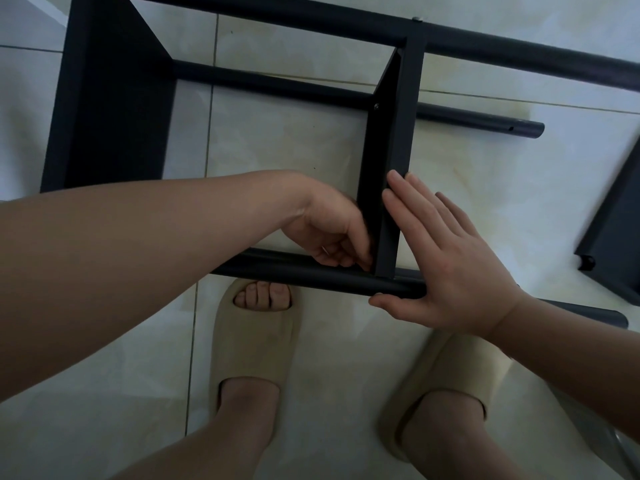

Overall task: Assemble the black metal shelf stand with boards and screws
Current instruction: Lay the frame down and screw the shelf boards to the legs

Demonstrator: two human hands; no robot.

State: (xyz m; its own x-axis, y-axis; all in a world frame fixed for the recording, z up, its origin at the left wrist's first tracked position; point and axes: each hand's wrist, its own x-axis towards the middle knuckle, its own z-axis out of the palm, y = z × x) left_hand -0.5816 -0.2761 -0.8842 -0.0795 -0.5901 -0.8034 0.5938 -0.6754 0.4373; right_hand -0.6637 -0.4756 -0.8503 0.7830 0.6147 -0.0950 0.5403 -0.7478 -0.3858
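Partly built: left board (114,109) and second board (393,150) sit between tubes (277,269); third board (620,220) lies loose on the floor (277,140). Right hand (446,258) is flat against second board; left hand (332,233) curled at its joint, grip unclear.

Indoor room that looks like part of a home, seen from above, looking straight down. The floor (311,140) is laid with large, glossy, pale cream tiles with a faint marbled pattern, divided by thin grey grout lines (210,98). A person stands on it with bare legs, wearing soft beige open-toed slippers (252,341) of the indoor household kind. A partly built black metal shelf frame (114,98) lies flat on the tiles, and a loose dark board (616,230) rests on the floor at the right edge. The light is dim and even.
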